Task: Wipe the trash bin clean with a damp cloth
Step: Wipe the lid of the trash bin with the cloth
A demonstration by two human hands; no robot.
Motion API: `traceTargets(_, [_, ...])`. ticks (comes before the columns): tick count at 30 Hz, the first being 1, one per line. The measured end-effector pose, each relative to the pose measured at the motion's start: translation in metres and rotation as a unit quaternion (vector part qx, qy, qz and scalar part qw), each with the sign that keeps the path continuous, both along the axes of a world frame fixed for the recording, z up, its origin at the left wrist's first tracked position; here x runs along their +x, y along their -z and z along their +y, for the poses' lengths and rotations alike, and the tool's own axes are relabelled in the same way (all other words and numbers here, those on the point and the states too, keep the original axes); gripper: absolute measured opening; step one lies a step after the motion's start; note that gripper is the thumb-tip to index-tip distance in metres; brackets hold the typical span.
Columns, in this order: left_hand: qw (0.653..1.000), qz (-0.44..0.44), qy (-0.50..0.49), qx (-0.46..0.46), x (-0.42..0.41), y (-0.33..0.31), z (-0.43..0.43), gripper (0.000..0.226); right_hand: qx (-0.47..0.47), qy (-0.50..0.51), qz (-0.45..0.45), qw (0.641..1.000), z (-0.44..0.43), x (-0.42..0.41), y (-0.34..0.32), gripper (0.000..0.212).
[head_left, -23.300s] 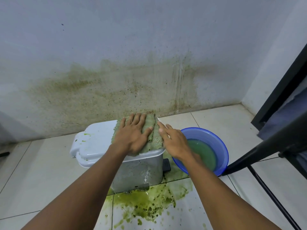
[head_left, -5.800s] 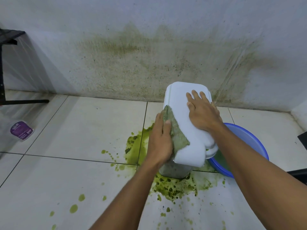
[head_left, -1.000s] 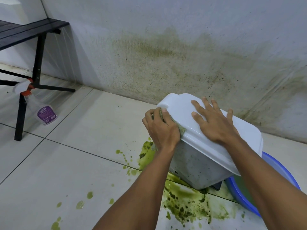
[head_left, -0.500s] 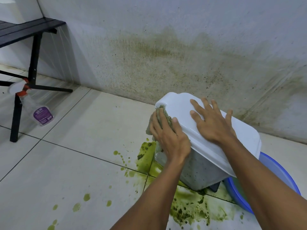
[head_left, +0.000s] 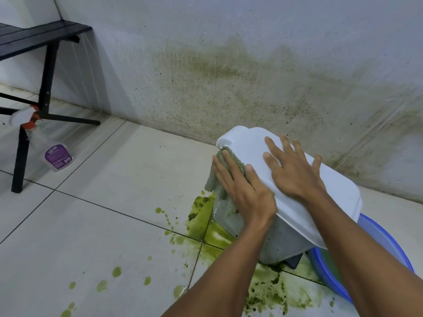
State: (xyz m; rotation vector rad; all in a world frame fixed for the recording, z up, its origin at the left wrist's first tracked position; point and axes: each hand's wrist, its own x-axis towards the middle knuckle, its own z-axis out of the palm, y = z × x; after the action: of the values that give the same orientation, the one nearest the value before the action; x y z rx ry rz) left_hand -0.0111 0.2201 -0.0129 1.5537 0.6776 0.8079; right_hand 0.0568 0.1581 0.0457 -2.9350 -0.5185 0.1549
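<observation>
A grey trash bin with a white lid stands on the tiled floor near the wall. My left hand presses a grey-green damp cloth flat against the bin's left side, just under the lid's edge. The cloth hangs down below my fingers. My right hand lies flat on top of the lid, fingers spread. The bin's lower right side is hidden behind my right forearm.
Green slime is pooled on the floor around the bin's base, with drops to the left. A blue basin sits right of the bin. A spray bottle and a black bench are at the left. The wall is stained.
My left hand has slid the cloth from the lid's edge down onto the bin's left side. The right hand stays on the lid. The view has shifted slightly.
</observation>
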Motion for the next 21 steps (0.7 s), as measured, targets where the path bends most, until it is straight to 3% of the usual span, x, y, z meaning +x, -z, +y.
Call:
traceTargets(5, [0.998,0.031,-0.016,-0.056,0.022,-0.009,0.038,0.050,-0.003,-0.003,-0.001,1.000,-0.002,0.001,0.001,0.054])
traceTargets(13, [0.999,0.034,0.024,-0.006,0.012,-0.002,0.025,0.060,-0.010,-0.006,0.024,1.000,0.003,0.001,-0.003,0.057])
traceTargets(18, [0.995,0.067,0.074,0.011,0.019,-0.010,0.051,0.052,-0.006,-0.138,0.080,0.987,-0.068,0.016,-0.026,0.063])
traceTargets(21, [0.995,0.071,0.072,0.017,0.016,-0.013,0.046,0.052,0.025,-0.119,0.049,0.991,-0.104,0.002,-0.020,0.063])
